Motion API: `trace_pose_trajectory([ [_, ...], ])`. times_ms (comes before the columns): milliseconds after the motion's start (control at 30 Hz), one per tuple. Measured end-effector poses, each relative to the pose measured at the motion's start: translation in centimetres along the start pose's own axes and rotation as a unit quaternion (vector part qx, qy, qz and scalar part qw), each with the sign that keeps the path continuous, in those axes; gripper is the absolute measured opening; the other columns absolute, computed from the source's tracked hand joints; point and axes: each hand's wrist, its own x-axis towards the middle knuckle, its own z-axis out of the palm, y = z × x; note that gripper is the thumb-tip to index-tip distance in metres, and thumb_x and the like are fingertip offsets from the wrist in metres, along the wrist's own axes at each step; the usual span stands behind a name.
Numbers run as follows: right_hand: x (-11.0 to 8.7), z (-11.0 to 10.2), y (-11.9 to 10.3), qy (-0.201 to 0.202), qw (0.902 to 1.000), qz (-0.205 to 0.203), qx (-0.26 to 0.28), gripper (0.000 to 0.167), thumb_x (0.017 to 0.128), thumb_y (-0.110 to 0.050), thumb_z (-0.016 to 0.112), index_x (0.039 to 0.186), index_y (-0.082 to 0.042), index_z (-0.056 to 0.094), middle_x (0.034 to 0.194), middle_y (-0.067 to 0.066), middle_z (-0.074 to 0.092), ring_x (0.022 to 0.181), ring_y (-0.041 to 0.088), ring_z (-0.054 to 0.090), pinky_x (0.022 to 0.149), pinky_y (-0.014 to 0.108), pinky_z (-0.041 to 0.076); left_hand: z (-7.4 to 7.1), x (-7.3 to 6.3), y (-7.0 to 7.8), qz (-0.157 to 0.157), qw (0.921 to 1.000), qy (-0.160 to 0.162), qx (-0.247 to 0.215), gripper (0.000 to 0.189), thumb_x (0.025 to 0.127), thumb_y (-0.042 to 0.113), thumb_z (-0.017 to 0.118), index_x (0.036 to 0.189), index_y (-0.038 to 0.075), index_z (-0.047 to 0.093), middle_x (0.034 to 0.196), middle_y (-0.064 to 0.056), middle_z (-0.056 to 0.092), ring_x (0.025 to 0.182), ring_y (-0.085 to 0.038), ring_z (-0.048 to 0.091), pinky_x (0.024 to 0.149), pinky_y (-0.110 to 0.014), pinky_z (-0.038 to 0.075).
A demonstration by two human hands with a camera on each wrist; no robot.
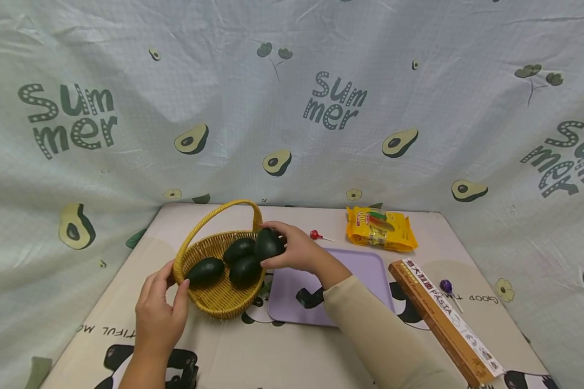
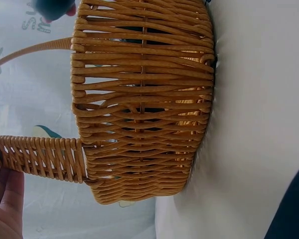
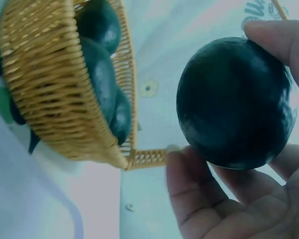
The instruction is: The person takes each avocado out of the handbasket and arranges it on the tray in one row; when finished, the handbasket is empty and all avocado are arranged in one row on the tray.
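A yellow wicker basket point(image 1: 213, 309) with an arched handle stands on the table, three dark green avocados point(image 1: 206, 272) lying inside it. My left hand point(image 1: 161, 313) grips the base of the handle at the basket's left side; the left wrist view shows the fingers point(image 2: 12, 194) behind the woven handle. Above the basket's right rim, my right hand point(image 1: 294, 248) holds another dark avocado point(image 1: 269, 244). Close up in the right wrist view, that held avocado point(image 3: 236, 102) sits between thumb and fingers, apart from the basket wall point(image 3: 45, 84).
Right of the basket lies a light purple tray point(image 1: 365, 275), partly under my right forearm. Behind it are a red lollipop point(image 1: 315, 234) and a yellow food packet point(image 1: 382, 229). A long pasta box point(image 1: 443, 319) and a purple lollipop point(image 1: 446, 286) lie at the right. A printed cloth hangs behind the table.
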Motion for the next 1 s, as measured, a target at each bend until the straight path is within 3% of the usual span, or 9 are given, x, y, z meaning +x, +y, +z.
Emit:
trace_pose_trajectory([
  [433,-1.3,0.4,2.5,0.048,0.9973,0.052,0.019,0.084,0.072,-0.035,0.093,0.146,-0.031,0.053,0.14,0.002,0.057,0.125,0.028,0.059,0.093,0.044,0.061,0.0,0.0,0.1,0.003,1.0,0.002,0.0,0.053,0.09,-0.004,0.074,0.139,-0.005,0.056,0.12,-0.025,0.061,0.108,-0.034,0.064,0.101,0.007,0.029],
  [600,-1.6,0.6,3.6,0.063,0.9951,0.076,0.001,0.085,0.072,-0.036,0.093,0.147,-0.029,0.053,0.14,0.004,0.06,0.125,0.028,0.059,0.099,0.049,0.058,0.0,0.0,0.1,0.003,1.0,0.001,0.0,0.053,0.09,-0.004,0.074,0.139,-0.005,0.055,0.12,-0.024,0.061,0.109,-0.034,0.065,0.101,0.007,0.03],
  [767,-1.9,0.8,5.0,0.061,0.994,0.09,-0.01,0.085,0.072,-0.037,0.093,0.147,-0.027,0.054,0.141,0.007,0.06,0.126,0.029,0.059,0.103,0.051,0.055,-0.1,0.0,0.1,-0.001,1.0,0.001,-0.002,0.054,0.089,-0.005,0.074,0.14,-0.004,0.056,0.12,-0.022,0.061,0.11,-0.033,0.065,0.1,0.006,0.033],
  [1000,-1.9,1.2,7.4,0.042,0.9949,0.091,-0.007,0.081,0.075,-0.033,0.091,0.147,-0.02,0.055,0.137,0.009,0.061,0.117,0.03,0.061,0.097,0.047,0.058,0.0,0.1,0.2,-0.004,1.0,0.002,-0.003,0.053,0.09,-0.003,0.075,0.14,-0.002,0.057,0.121,-0.02,0.063,0.111,-0.031,0.065,0.099,0.005,0.034],
])
